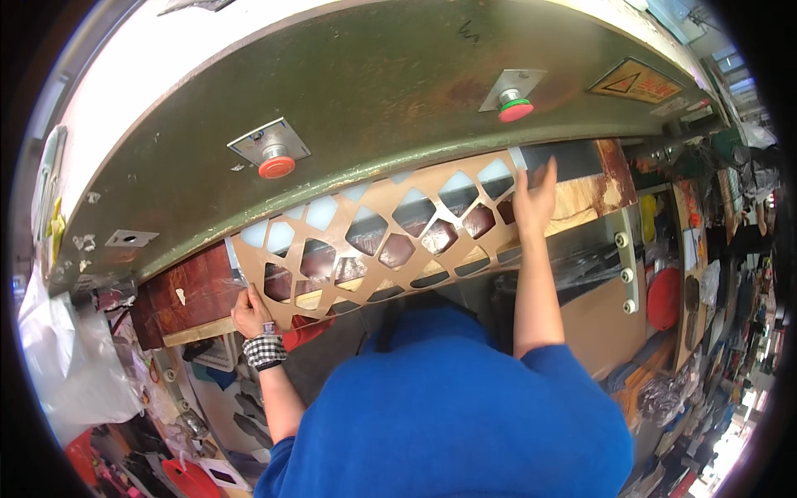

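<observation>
A tan sheet [325, 286] with rows of diamond and hexagon cut-outs stretches between my hands below the green machine beam. Its far side lies by the beam, and its near side overhangs the bench's wooden front edge. At the sheet's near left corner, my left hand [251, 312] is closed on its edge. My right hand [535, 202] is at the right end, thumb beside the sheet's edge and fingers spread apart. Pale and dark surfaces show through the holes. A clear strip [235, 259] lies along the left end.
The green beam [374, 100] spans the far side, carrying a red push button [276, 167], a red-and-green one [515, 109] and a yellow warning plate [637, 80]. Clear plastic [87, 365] hangs at left. A bracket with rollers [626, 270] stands at right.
</observation>
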The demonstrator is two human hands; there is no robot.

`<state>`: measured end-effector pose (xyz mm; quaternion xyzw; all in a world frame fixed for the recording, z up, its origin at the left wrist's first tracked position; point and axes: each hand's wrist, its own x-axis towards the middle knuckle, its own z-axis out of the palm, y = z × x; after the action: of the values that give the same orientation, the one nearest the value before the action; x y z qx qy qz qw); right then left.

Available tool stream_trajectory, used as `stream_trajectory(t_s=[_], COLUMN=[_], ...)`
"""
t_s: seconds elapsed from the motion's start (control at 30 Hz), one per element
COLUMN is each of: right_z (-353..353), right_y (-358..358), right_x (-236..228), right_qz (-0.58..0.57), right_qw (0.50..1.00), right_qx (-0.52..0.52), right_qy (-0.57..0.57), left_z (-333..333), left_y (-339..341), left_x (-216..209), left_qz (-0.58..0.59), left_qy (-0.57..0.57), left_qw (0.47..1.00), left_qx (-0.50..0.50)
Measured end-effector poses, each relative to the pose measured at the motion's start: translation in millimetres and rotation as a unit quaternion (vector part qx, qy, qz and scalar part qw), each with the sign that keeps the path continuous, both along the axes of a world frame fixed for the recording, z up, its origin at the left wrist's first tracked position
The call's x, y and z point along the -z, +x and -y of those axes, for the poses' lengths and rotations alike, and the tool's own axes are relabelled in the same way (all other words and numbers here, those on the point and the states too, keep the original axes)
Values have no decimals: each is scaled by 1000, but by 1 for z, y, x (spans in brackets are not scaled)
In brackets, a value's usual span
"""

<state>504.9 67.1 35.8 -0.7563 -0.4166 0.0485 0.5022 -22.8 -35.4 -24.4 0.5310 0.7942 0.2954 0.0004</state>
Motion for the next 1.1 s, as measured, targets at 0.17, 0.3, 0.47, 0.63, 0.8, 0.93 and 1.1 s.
stream_trajectory(t_s=[0.17,0.3,0.47,0.63,0.8,0.93,1.1], right_z=[49,81,85,49,58,62,83], right_y=[35,39,9,-64,-98,-73,-32], right_x=[57,51,30,16,33,29,-4], right_qz=[-44,-142,52,116,72,-254,-303], right_qw=[991,978,996,955,964,941,949], right_qx=[-23,-71,58,-272,-249,-221,-80], right_qy=[-127,-139,44,4,-53,-34,43], left_z=[13,38,70,70,69,99,167], left_y=[0,-15,-40,-17,-2,-24,-35], left_x=[8,31,52,59,98,112,74], left_qz=[51,43,67,67,73,86,19], left_qy=[-35,19,-19,-55,-76,-98,-53], left_qw=[998,999,997,994,991,988,998], left_qx=[0,14,24,73,84,78,15])
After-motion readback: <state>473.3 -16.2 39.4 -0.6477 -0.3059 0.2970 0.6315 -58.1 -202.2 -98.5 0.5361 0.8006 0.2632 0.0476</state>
